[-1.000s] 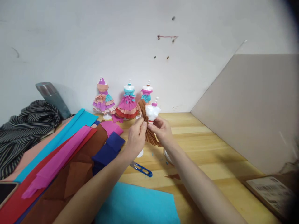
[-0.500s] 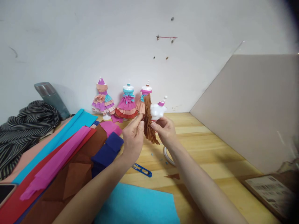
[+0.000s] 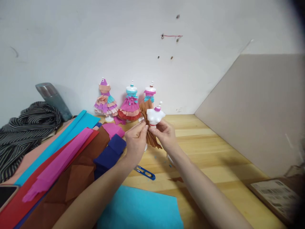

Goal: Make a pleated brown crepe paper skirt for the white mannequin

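Above the table, my right hand [image 3: 166, 133] grips a small white mannequin [image 3: 155, 116] with a pink neck band and a red strip at its waist. Its upper body leans to the right. My left hand [image 3: 136, 135] pinches pleated brown paper [image 3: 150, 138] against the left side of the waist. The paper fans out above and below the fingers. My right thumb also lies by the paper's edge at the waist. The lower part of the mannequin is mostly hidden by the hands and paper.
Three mannequins in paper dresses [image 3: 128, 106] stand by the wall. Coloured paper sheets [image 3: 54, 143], a striped cloth [image 3: 30, 124] and a bottle [image 3: 53, 100] lie left. Blue snips [image 3: 145, 172], white tape [image 3: 170, 159] and turquoise paper [image 3: 143, 206] are nearer; a cardboard box [image 3: 274, 194] sits right.
The mannequin has moved left and tilted, turning its front more toward the camera. The brown paper's upper part has swung left and spread wider.
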